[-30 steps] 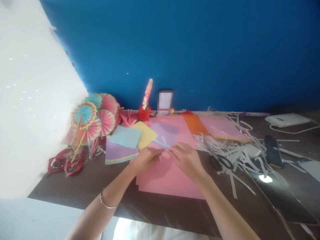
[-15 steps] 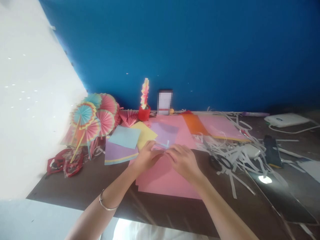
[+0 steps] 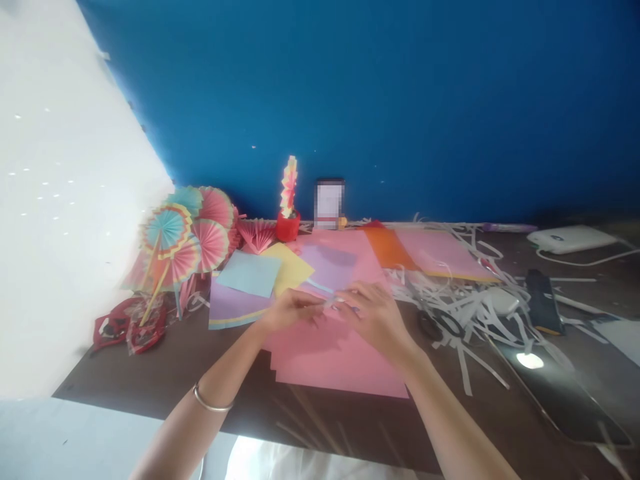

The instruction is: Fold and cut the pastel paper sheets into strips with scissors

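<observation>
Above a stack of pink paper sheets (image 3: 340,367), both my hands meet at the fingertips. A narrow pale paper strip (image 3: 331,302) shows between them, partly hidden and slightly blurred. My left hand (image 3: 290,311) pinches its left end. On the other side, my right hand (image 3: 374,319) has bent fingers closed on the strip's right part. Just beyond the fingers, a light blue strip (image 3: 319,287) slants over a lilac sheet (image 3: 333,263). Yellow paper (image 3: 289,268) and light blue paper (image 3: 249,272) lie past my left hand.
Pleated paper fans (image 3: 170,230) stand at the left, near red packets (image 3: 145,327). A red pot (image 3: 288,227) holds a folded paper spire at the back. To the right are scissors (image 3: 443,325), tangled white paper strips (image 3: 465,307) and a phone (image 3: 565,393).
Both hands have shifted slightly; the left wrist has dropped and its fingers now point more to the right. The right-hand fingers have spread a little over the strip, which shows less.
</observation>
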The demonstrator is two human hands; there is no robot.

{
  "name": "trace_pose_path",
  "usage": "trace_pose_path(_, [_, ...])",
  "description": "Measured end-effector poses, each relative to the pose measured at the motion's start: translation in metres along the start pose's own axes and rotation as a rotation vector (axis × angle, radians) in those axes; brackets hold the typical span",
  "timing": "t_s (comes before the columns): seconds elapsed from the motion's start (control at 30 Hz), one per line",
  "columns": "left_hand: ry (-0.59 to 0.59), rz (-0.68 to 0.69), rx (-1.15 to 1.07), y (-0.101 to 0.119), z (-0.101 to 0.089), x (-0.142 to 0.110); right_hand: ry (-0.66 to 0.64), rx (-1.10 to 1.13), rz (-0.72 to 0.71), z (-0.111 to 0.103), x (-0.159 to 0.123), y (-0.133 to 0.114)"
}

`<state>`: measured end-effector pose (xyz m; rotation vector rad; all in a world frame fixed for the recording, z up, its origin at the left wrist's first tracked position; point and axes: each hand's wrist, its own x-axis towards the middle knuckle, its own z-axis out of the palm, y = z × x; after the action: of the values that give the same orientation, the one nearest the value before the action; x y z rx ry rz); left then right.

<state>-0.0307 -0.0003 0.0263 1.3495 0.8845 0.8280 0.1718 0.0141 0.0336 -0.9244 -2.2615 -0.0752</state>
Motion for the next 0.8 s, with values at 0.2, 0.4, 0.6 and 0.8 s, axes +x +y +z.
trace_pose_path(0.2, [-0.118, -0.172, -0.204, 0.000, -0.011, -0.001, 0.018, 0.093, 0.031, 0.003, -0.001, -0.002])
trace_pose_path(0.4, [-0.203, -0.126, -0.414, -0.002, -0.017, 0.000, -0.029, 0.147, 0.048, 0.007, -0.003, -0.002])
trace_pose_path(0.6, [-0.202, -0.115, -0.323, -0.003, -0.016, 0.002, -0.021, 0.127, 0.009, 0.007, -0.002, -0.001])
trace_pose_path(0.8, [-0.024, -0.092, -0.125, -0.003, -0.004, 0.003, 0.015, 0.120, 0.072, 0.004, 0.000, -0.003])
